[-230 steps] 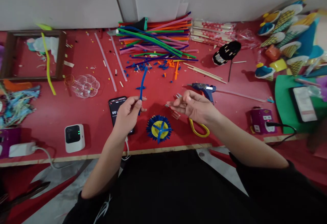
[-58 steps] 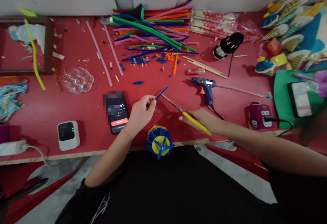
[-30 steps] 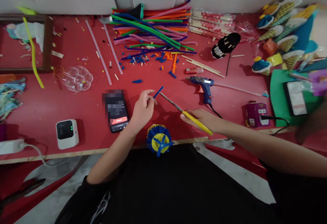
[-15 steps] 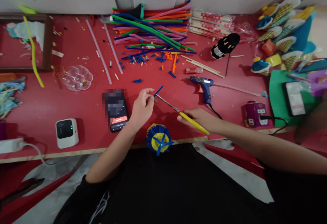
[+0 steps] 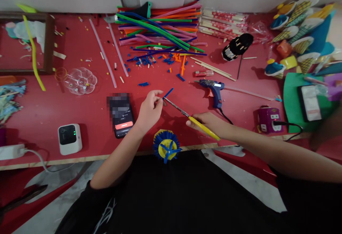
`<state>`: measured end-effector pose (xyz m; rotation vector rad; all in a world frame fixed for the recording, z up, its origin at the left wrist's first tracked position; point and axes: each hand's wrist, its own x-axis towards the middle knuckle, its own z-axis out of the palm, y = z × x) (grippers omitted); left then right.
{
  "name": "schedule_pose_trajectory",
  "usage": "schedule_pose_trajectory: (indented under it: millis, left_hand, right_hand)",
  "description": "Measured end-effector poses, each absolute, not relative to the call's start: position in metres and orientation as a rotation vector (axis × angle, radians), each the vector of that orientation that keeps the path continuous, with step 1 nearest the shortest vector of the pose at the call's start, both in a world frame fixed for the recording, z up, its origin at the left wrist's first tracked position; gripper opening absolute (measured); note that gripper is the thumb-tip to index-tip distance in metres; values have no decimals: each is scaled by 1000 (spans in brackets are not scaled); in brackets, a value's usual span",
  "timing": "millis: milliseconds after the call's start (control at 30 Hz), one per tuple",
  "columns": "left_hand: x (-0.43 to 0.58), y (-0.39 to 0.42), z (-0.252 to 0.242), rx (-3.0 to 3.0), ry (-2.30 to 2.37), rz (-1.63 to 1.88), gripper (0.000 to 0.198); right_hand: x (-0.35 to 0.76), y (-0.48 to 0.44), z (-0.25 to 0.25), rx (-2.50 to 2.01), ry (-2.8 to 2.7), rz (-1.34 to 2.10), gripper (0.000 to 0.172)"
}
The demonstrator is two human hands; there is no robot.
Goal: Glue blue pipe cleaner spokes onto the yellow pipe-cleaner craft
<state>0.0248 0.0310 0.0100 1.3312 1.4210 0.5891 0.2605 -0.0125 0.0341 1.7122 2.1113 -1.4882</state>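
My left hand [image 5: 151,110] pinches a short blue pipe cleaner [image 5: 168,92] between thumb and fingers, its free end pointing up and right. In my right hand [image 5: 204,121] is a pair of scissors [image 5: 201,127] with yellow handles, and the blade tips touch or nearly touch the pipe cleaner by my left fingertips. Whether the blades are closed on it I cannot tell. Below my hands, at the table's front edge, lies a round yellow piece [image 5: 163,149] ringed with blue fringe, with a blue star-shaped bit on top.
Pipe cleaners [image 5: 160,27] in many colours lie at the back, cut scraps before them. A glue gun [image 5: 213,91] with its cord is to the right, near a purple power socket [image 5: 269,120]. A phone [image 5: 123,118] and white device [image 5: 70,139] lie left on the red table [image 5: 96,107].
The pipe cleaner, my left fingers and the scissor tips have shifted slightly up and right in view. Both hands keep their hold.
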Motion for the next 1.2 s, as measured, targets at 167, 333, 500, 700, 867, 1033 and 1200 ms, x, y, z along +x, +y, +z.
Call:
schedule_pose_trajectory:
  millis: [167,333,500,700,867,1033,1200]
  left_hand:
    - [26,35,7,1363,1396,551,27]
    - [23,39,4,1385,1378,523,28]
    - [20,41,5,1472,1368,543,26]
    - [18,45,0,1740,1503,525,29]
    - [20,48,0,1928,1581,598,29]
    - [-6,25,29,2010,1307,755,36]
    - [-44,-17,45,1762,790,542,91]
  right_hand:
    - [264,-12,33,1739,2133,-1444,73]
    - [265,-11,35,1784,2116,-1433,76]
    - [264,-9,34,1857,2029,-1439,80]
    - [269,-9,27,1812,2105,-1021,68]
    - [273,-18,21,1807,2118,-614,49]
    - [276,-37,14,1825,2156,-544,36]
    - [292,-47,10,1965,2440,-475,29]
